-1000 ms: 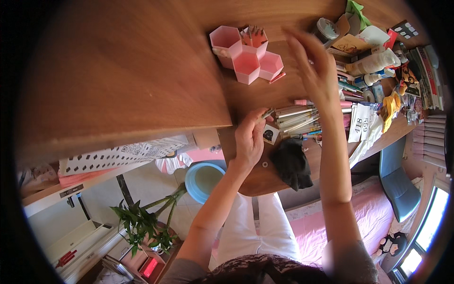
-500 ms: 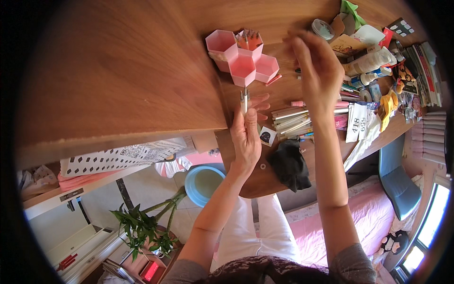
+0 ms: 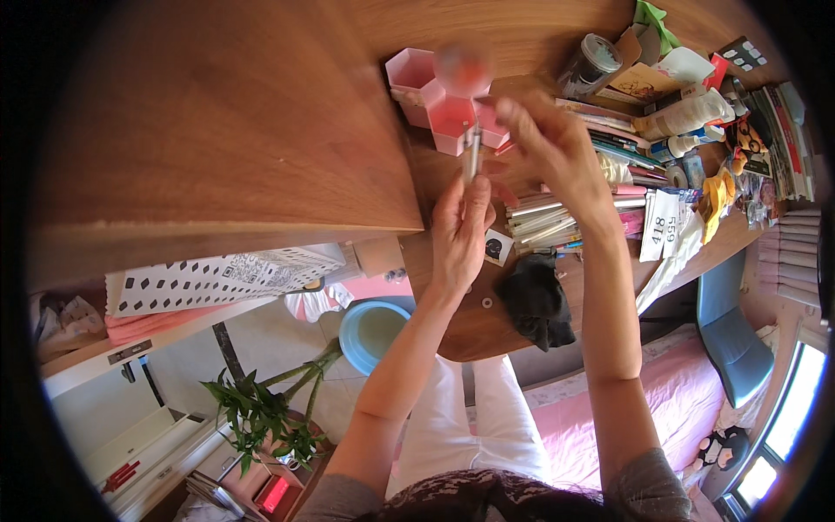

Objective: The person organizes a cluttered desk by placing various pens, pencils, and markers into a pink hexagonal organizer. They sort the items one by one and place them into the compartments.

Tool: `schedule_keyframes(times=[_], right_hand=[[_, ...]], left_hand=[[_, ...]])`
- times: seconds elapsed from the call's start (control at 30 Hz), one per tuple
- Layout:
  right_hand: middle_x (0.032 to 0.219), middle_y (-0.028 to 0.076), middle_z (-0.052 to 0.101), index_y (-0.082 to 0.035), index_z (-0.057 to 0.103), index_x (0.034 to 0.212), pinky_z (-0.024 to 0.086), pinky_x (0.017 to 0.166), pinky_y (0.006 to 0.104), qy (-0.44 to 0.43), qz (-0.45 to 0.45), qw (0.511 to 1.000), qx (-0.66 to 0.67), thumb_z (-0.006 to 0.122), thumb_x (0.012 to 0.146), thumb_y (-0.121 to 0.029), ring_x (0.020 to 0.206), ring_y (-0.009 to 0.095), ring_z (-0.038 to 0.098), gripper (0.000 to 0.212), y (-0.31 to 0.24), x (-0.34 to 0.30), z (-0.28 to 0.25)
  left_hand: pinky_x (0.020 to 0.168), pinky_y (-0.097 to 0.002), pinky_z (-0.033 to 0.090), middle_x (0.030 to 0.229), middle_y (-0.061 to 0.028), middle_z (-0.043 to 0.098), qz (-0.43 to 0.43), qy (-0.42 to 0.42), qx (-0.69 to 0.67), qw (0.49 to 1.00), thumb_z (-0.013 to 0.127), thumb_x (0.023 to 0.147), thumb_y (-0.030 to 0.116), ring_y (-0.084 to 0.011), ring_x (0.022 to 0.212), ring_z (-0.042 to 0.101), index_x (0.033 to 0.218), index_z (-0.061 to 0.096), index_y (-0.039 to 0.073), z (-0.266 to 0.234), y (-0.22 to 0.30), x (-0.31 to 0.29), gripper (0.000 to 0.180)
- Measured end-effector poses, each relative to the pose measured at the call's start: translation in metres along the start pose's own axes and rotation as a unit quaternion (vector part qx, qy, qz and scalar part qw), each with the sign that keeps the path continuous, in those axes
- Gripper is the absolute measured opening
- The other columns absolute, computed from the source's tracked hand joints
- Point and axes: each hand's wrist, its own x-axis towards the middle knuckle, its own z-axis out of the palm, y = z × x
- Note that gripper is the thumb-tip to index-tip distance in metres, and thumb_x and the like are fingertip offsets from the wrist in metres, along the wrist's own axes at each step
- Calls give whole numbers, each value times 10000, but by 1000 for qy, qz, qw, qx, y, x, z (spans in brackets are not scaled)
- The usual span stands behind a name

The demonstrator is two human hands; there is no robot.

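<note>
My left hand (image 3: 463, 222) is closed round white pens (image 3: 472, 152) that stand upright with silver tips pointing up, just in front of a pink hexagonal pen holder (image 3: 450, 130). Its several six-sided compartments stand on the wooden desk; the front compartment sits right behind the pens. A reddish blurred patch (image 3: 463, 68) covers the rear right compartment, so its contents cannot be made out. My right hand (image 3: 557, 157) hangs just right of the holder, its fingers pointing left toward the pen tips. Motion smears those fingers, and whether they hold anything is unclear.
Right of the holder lie bundled white sticks (image 3: 544, 222), a black cloth pouch (image 3: 535, 304) and a small picture card (image 3: 497, 248). A lidded cup (image 3: 591, 65), bottles (image 3: 687, 113) and books (image 3: 783, 130) crowd the far right. A wooden panel (image 3: 243, 130) rises at left.
My right hand has come down and left, closer to the holder and the pens, uncovering the cup. My left hand has shifted slightly right and up with the pens.
</note>
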Motion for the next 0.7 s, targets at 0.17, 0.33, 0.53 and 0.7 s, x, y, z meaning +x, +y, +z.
schedule_keyframes(times=[0.17, 0.33, 0.53, 0.7], right_hand=[[810, 19, 669, 23, 737, 1034, 440, 516, 206, -73, 75, 983, 150, 700, 952, -124, 653, 51, 598, 172, 1, -17, -9], [801, 18, 687, 25, 721, 1041, 455, 567, 203, 132, -52, 986, 89, 651, 986, -151, 668, 40, 576, 198, -6, 5, -11], [874, 51, 711, -32, 709, 1157, 504, 716, 249, 190, -179, 960, -105, 622, 983, -136, 755, 92, 615, 220, 20, 58, 11], [837, 158, 684, -10, 705, 1093, 520, 681, 371, 158, -184, 958, -156, 673, 941, -180, 724, 299, 658, 230, 19, 45, 10]], left_hand=[[536, -193, 337, 867, -52, 680, -21, -81, -20, 996, 441, 1089, 366, -27, 576, 405, 1230, 597, 18, -3, 0, 4, 407], [799, -306, 520, 1212, -135, 650, 39, 37, -2, 999, 396, 1097, 358, -183, 968, 633, 1232, 584, 4, 5, -5, -1, 422], [847, -334, 550, 1201, -174, 667, 62, 34, 34, 997, 365, 1103, 348, -217, 1020, 659, 1210, 570, -23, 9, -9, -12, 437], [789, -285, 513, 1123, -122, 696, 34, 17, 5, 999, 408, 1096, 346, -144, 908, 629, 1197, 599, -6, 5, -7, -15, 413]])
